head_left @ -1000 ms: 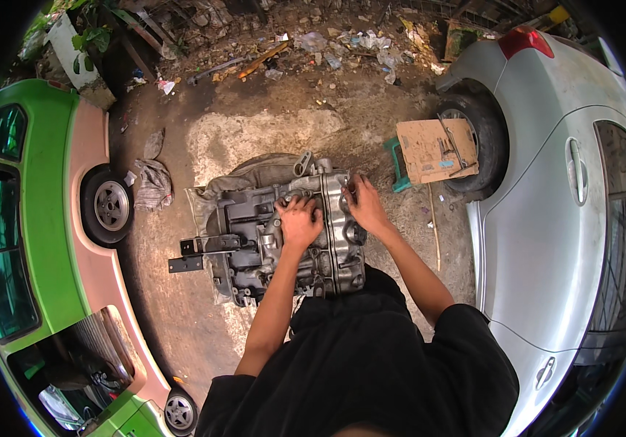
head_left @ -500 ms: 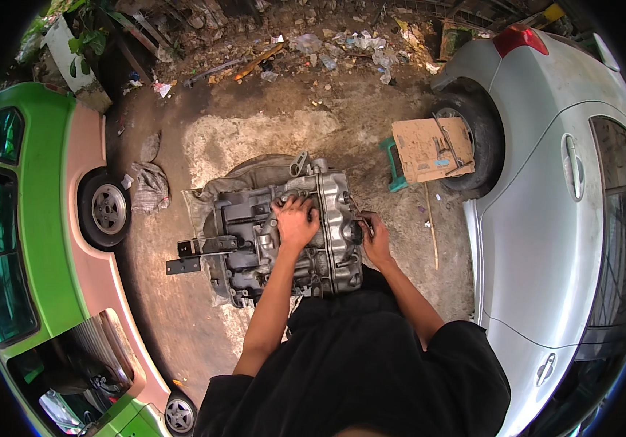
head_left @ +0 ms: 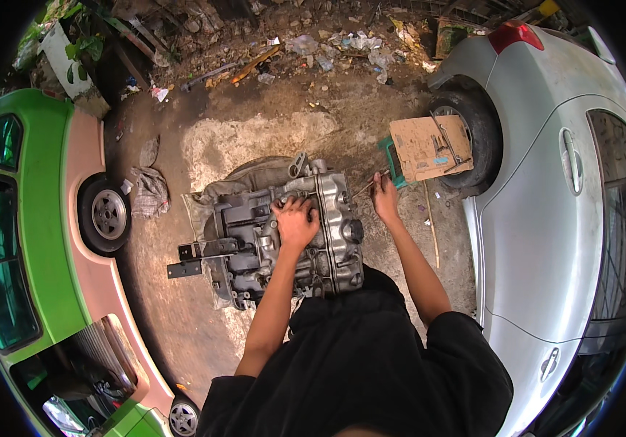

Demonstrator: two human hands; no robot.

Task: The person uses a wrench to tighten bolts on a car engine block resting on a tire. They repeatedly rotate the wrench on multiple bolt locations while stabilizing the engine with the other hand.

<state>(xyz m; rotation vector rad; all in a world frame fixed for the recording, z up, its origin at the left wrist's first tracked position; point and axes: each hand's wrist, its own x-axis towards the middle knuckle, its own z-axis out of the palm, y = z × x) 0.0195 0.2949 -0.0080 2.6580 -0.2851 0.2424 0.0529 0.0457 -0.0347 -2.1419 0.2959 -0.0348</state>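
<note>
A greasy metal car engine [head_left: 254, 211] lies on the ground in front of me, with a ribbed silver cover [head_left: 335, 215] along its right side. A round black cap [head_left: 354, 231] sits on that cover. My left hand [head_left: 297, 222] rests on top of the engine, fingers bent and apart, holding nothing visible. To the right of the engine, my right hand [head_left: 384, 198] is closed on a thin metal rod-like tool [head_left: 362, 191]. This tool slants down toward the cover's edge; whether its tip touches the cover I cannot tell.
A cardboard sheet [head_left: 415, 156] with tools on it covers a green stool [head_left: 389, 151] at the right. A silver car [head_left: 531, 218] stands beyond it, and a green and pink vehicle [head_left: 50, 240] at the left. A thin stick [head_left: 431, 226] and a crumpled sack [head_left: 150, 193] lie nearby.
My right hand has moved away from beside the black cap, farther forward and slightly right, leaving the cap uncovered. The thin tool shows in it. My left hand stays on the engine.
</note>
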